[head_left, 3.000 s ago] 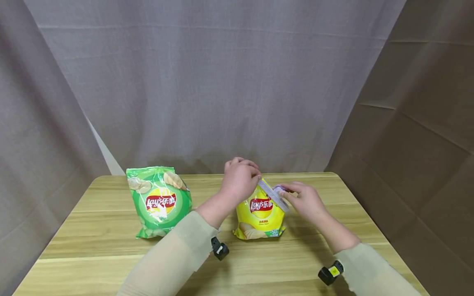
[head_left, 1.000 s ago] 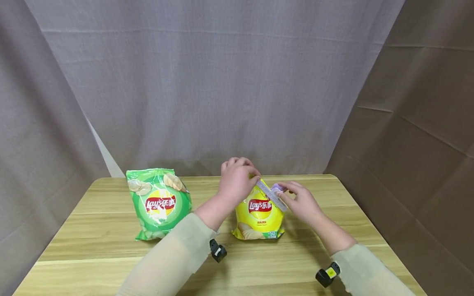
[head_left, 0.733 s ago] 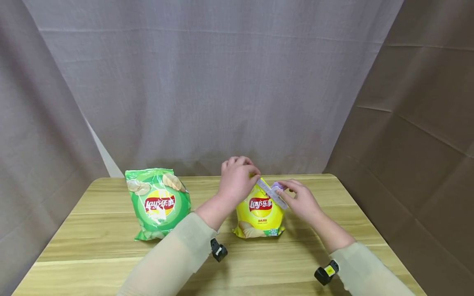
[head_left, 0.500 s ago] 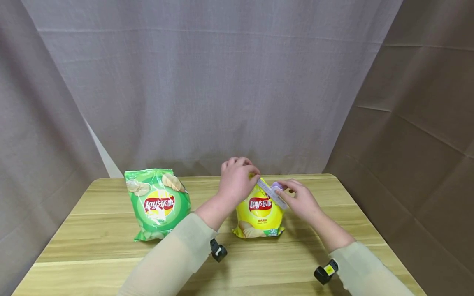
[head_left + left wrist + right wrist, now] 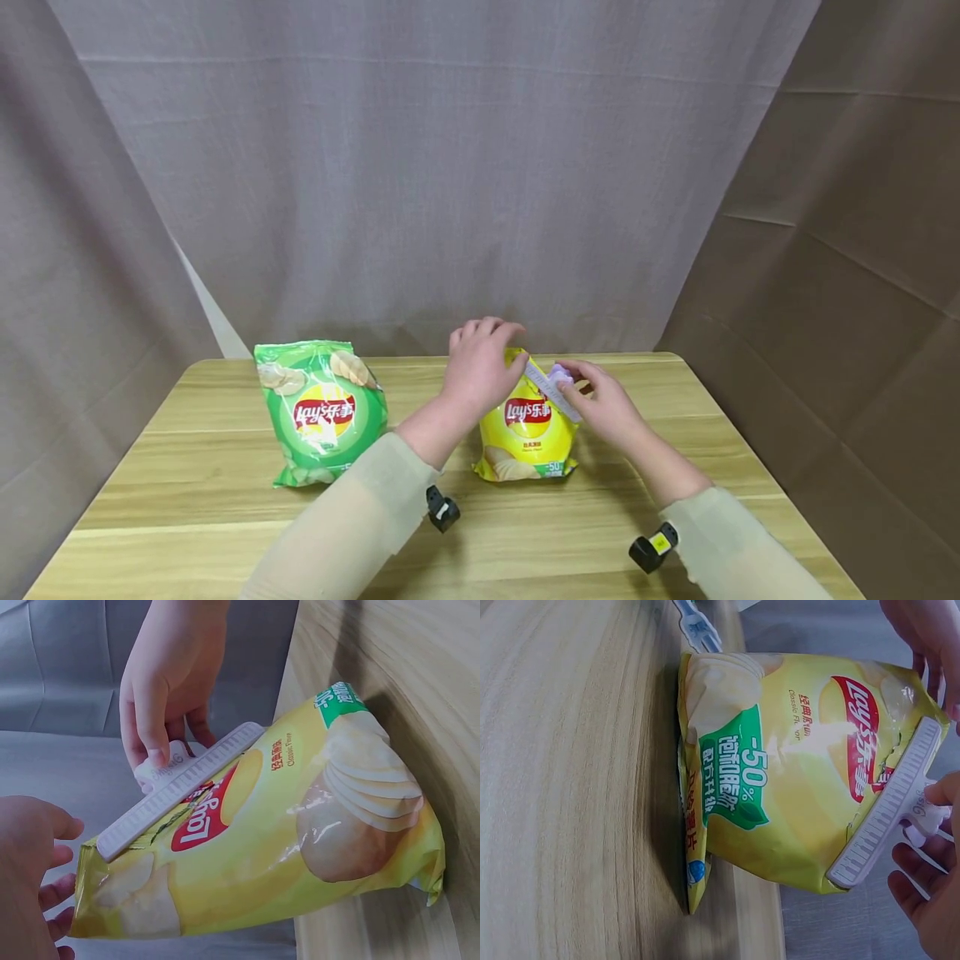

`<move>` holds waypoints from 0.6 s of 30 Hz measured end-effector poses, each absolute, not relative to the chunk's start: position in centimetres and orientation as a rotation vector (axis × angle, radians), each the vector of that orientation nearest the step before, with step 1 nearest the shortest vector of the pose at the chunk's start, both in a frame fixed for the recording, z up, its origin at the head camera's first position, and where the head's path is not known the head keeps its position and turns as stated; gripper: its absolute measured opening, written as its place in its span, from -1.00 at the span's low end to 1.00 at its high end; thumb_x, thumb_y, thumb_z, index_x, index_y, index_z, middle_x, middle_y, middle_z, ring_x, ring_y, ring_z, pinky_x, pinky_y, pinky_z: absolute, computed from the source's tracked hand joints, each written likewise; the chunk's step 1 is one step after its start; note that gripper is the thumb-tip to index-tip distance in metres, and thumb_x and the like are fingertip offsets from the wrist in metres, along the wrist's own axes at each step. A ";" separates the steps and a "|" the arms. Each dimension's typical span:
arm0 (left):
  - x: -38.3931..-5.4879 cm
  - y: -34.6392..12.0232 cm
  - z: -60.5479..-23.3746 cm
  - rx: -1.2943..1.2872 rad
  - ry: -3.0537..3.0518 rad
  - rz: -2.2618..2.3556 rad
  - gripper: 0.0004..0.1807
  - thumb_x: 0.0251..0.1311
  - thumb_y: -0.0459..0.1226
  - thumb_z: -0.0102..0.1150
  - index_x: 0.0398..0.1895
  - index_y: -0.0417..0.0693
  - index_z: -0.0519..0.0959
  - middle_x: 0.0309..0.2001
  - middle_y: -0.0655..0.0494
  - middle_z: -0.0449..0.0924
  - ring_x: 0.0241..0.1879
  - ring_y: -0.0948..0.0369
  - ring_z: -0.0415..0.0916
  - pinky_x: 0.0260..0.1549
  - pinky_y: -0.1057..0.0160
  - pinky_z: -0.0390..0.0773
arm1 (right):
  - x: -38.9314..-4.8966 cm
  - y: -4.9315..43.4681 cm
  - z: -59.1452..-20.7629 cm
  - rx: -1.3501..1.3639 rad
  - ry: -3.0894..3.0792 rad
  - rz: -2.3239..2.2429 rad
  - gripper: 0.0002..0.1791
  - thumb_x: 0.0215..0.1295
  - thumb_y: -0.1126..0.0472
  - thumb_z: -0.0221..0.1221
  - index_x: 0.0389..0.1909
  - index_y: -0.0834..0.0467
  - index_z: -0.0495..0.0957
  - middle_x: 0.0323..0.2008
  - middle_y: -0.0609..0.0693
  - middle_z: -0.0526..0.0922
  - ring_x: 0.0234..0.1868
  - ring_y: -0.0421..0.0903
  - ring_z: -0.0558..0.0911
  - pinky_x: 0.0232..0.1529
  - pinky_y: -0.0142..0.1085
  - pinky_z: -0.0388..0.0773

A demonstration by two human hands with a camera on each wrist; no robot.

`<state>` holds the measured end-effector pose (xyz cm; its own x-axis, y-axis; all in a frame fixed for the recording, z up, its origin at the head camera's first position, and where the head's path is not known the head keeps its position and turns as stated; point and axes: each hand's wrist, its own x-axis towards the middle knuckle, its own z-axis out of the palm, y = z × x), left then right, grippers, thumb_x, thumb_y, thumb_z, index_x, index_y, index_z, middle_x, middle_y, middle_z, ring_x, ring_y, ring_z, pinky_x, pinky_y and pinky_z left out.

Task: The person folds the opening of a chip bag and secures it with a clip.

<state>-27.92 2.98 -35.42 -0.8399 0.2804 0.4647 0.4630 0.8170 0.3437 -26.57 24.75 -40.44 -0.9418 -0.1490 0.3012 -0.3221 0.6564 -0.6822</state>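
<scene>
A yellow Lay's chip bag (image 5: 525, 425) stands on the table, its top folded at a slant under a lilac sealing clip (image 5: 551, 390). My right hand (image 5: 603, 408) pinches the clip's handle between thumb and fingers, as the right wrist view shows, where the clip (image 5: 892, 806) spans the torn-looking top edge. At the bag's upper left corner is my left hand (image 5: 483, 367), thumb and fingers spread apart. In the left wrist view some fingertips of the left hand (image 5: 34, 877) lie right at that corner, with the thumb away from it.
A green Lay's chip bag (image 5: 322, 412) stands to the left on the wooden table (image 5: 525, 542). A pale blue plastic piece (image 5: 697, 628) lies beside the yellow bag in the right wrist view. Grey curtains (image 5: 420, 183) hang behind the table.
My left thumb and fingers have parted from their pinch on the bag's corner. The right hand keeps hold of the clip and has shifted slightly up and left.
</scene>
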 end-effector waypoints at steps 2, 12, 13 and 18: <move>-27.9 2.9 -35.5 -0.555 -2.607 -0.640 -0.58 0.31 0.02 0.18 0.21 0.21 0.53 0.20 0.16 0.48 0.22 0.09 0.33 0.28 -0.01 0.22 | -26.7 24.7 -40.5 0.391 -2.653 1.167 -0.54 0.42 0.20 0.17 0.27 0.27 0.45 -0.03 0.16 0.60 -0.06 0.05 0.55 -0.05 -0.10 0.52; -27.8 2.6 -35.6 -0.552 -2.604 -0.655 -0.56 0.32 0.03 0.17 0.23 0.19 0.52 0.19 0.16 0.49 0.21 0.08 0.34 0.27 -0.01 0.22 | -27.1 24.5 -40.8 0.390 -2.665 1.193 -0.49 0.42 0.19 0.17 0.32 0.28 0.40 0.01 0.17 0.56 0.01 0.06 0.52 0.00 -0.07 0.52; -27.8 2.6 -35.6 -0.552 -2.603 -0.656 -0.56 0.32 0.03 0.17 0.23 0.19 0.52 0.19 0.16 0.49 0.21 0.08 0.34 0.27 -0.01 0.22 | -27.1 24.5 -40.8 0.392 -2.664 1.199 -0.49 0.42 0.19 0.17 0.32 0.28 0.39 0.02 0.17 0.56 0.01 0.06 0.52 0.01 -0.07 0.52; -27.8 2.5 -35.7 -0.551 -2.597 -0.645 -0.55 0.32 0.03 0.17 0.23 0.19 0.52 0.19 0.16 0.49 0.20 0.09 0.34 0.26 -0.02 0.23 | -27.2 24.4 -40.9 0.400 -2.656 1.214 -0.46 0.41 0.20 0.18 0.34 0.28 0.36 0.05 0.19 0.54 0.03 0.07 0.52 0.02 -0.08 0.53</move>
<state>-27.82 2.48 -35.66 -0.8393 0.2733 0.4701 0.4615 0.8151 0.3502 -27.25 24.45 -40.94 -0.9447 -0.1629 0.2846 -0.3218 0.6274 -0.7091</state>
